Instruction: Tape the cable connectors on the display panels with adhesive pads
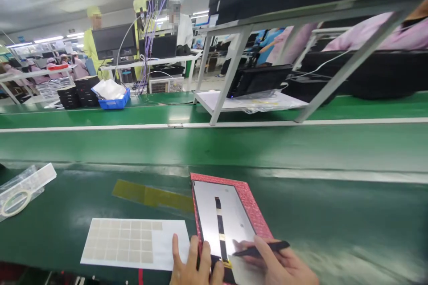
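A flat display panel [207,191] with a silvery back lies on a pink bubble-wrap sheet [256,209]. Down its middle runs a black flex cable strip [220,225], with yellow tape at the lower end. My left hand [197,265] has its fingers spread, the fingertips resting by the panel's lower left edge. In my right hand [284,265] is a slim black pointed tool [257,249], its tip beside the lower end of the strip. Left of the panel lies a white sheet [170,249] bearing rows of pale square stickers.
Behind the panel's left side lies an amber film strip [154,197]. A tape roll [16,204] and plastic bags lie far left. Beyond the green bench stand a metal-legged rack [230,75], a blue bin [115,101] and black trays [76,93]. Several people are in the background.
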### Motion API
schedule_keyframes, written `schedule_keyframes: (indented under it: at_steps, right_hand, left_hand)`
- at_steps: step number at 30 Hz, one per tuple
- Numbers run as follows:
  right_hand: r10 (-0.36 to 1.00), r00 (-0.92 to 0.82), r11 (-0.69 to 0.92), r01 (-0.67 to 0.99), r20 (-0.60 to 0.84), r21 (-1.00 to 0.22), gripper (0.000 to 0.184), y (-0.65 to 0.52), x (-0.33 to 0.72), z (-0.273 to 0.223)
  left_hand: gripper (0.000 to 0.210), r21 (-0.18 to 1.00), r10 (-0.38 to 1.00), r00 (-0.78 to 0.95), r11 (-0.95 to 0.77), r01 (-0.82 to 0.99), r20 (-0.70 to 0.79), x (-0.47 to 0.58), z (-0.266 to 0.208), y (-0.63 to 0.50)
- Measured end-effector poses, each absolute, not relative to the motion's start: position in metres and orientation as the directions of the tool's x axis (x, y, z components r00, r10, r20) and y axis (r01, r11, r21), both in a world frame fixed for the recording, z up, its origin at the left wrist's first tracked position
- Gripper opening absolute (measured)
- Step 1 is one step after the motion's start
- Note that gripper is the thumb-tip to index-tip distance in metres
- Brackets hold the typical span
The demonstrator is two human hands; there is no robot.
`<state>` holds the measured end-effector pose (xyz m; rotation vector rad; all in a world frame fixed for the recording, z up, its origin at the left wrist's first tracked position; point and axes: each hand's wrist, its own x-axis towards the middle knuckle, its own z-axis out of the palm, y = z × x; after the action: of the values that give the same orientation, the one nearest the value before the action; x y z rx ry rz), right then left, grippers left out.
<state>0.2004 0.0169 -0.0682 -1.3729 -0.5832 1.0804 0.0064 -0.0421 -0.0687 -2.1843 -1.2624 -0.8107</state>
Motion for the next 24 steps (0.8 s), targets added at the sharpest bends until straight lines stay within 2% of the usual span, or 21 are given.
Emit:
schedule_keyframes:
  at_steps: [3, 6, 8, 11, 13, 15, 19, 24]
  right_hand:
    - [0.853, 0.469, -0.08, -0.318, -0.23, -0.945, 0.063, 0.018, 0.197, -0.061]
    - [0.843, 0.483, -0.032, -0.392, -0.236, -0.919, 0.062, 0.015, 0.186, -0.048]
    - [0.865, 0.449, -0.032, -0.396, -0.224, -0.918, 0.061, 0.008, 0.17, -0.035]
    - [0.947, 0.262, -0.086, -0.351, -0.186, -0.932, 0.054, -0.007, 0.132, -0.014]
    - [0.982, 0.099, -0.119, -0.317, -0.158, -0.941, 0.049, -0.018, 0.107, -0.002]
    - [0.993, 0.001, -0.109, -0.294, -0.114, -0.95, 0.046, -0.024, 0.089, 0.006]
    - [0.99, -0.105, -0.121, -0.265, -0.096, -0.957, 0.042, -0.02, 0.08, 0.008]
    - [0.989, 0.058, -0.115, -0.264, -0.134, -0.958, 0.043, 0.004, 0.082, -0.004]
  left_hand:
    - [0.049, -0.062, 0.654, 0.393, -0.468, 0.881, 0.646, -0.013, -0.046, -0.055]
    - [0.029, 0.161, 0.704, 0.275, -0.486, 0.859, 0.655, -0.034, -0.027, -0.067]
    - [0.025, 0.341, 0.742, 0.169, -0.482, 0.807, 0.649, -0.046, -0.016, -0.073]
    - [0.03, 0.606, 0.867, 0.06, -0.394, 0.691, 0.494, -0.056, 0.002, -0.075]
    - [0.021, 0.731, 0.935, 0.03, -0.297, 0.614, 0.354, -0.06, 0.013, -0.075]
    - [0.012, 0.784, 0.967, 0.021, -0.218, 0.581, 0.253, -0.066, 0.021, -0.074]
    - [0.02, 0.794, 0.987, 0.011, -0.138, 0.592, 0.163, -0.093, 0.024, -0.08]
    - [0.021, 0.735, 0.98, -0.066, -0.097, 0.671, 0.19, -0.135, 0.013, -0.077]
